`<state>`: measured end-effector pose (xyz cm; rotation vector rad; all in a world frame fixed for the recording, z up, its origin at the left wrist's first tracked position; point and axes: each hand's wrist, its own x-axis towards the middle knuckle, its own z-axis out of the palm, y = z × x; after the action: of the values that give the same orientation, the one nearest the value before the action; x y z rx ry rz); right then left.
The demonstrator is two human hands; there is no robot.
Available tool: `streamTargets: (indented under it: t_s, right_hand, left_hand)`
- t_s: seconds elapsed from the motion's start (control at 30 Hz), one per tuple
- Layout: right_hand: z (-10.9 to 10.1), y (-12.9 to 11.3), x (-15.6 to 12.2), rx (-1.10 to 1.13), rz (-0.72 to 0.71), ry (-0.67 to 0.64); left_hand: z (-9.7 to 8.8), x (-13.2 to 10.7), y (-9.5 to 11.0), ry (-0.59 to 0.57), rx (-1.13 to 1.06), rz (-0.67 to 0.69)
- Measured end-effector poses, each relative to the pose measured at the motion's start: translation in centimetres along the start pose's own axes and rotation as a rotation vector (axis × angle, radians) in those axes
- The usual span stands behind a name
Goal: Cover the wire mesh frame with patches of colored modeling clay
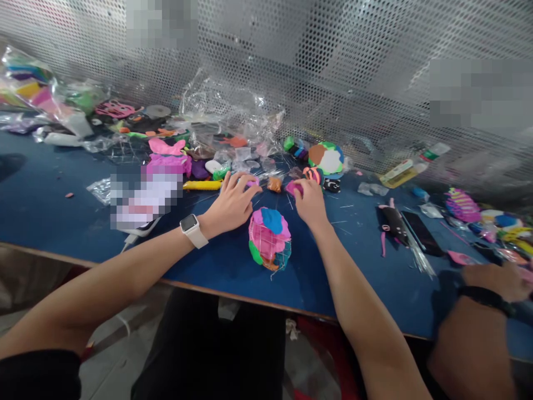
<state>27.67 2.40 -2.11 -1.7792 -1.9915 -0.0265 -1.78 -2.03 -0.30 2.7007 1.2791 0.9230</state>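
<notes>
My left hand (231, 203), with a white watch on its wrist, lies on the blue table (50, 205); its fingers are bent around a small purple-pink bit of clay (252, 182). My right hand (308, 201) is closed in a pinch on a pink piece of clay (292, 188). Between and just in front of both hands sits a ball of multicoloured clay (269, 238) in pink, blue, green and orange, wrapped in a thin white mesh. Both hands reach past it toward a pile of clay pieces and clear wrappers.
Clear plastic bags (233, 119), a yellow ridged stick (203, 185), a round patchwork clay ball (327, 158) and a striped ball (313, 174) lie behind. Another person's arm (483, 311) rests at the right, near a phone (420, 232) and black clay figure (390, 221). A perforated metal wall backs the table.
</notes>
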Motion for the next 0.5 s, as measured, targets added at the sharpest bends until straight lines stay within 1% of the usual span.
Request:
streamTargets:
  t_s: [0.1, 0.27, 0.33, 0.4, 0.47, 0.5]
  right_hand:
    - [-0.5, -0.3, -0.3, 0.028, -0.02, -0.015]
    - [-0.9, -0.9, -1.0, -0.098, 0.086, -0.096]
    - [-1.4, -1.0, -0.9, -0.081, 0.09, -0.063]
    - [-2.1, -1.2, -0.9, 0.012, 0.037, 0.03]
    - [-2.8, -1.9, -1.2, 0.18, -0.098, 0.119]
    - [-3.1, -2.5, -1.5, 0.274, -0.185, 0.143]
  left_hand:
    - [-0.3, 0.1, 0.0, 0.01, -0.019, 0.0]
    - [-0.5, 0.1, -0.1, 0.022, -0.04, 0.004]
    - [-0.5, 0.0, -0.1, 0.033, -0.066, 0.006]
    - [-0.5, 0.1, -0.1, 0.058, -0.119, 0.012]
    - [-0.5, 0.2, -0.2, 0.099, -0.21, 0.005]
    - [-0.4, 0.3, -0.3, 0.119, -0.278, 0.0]
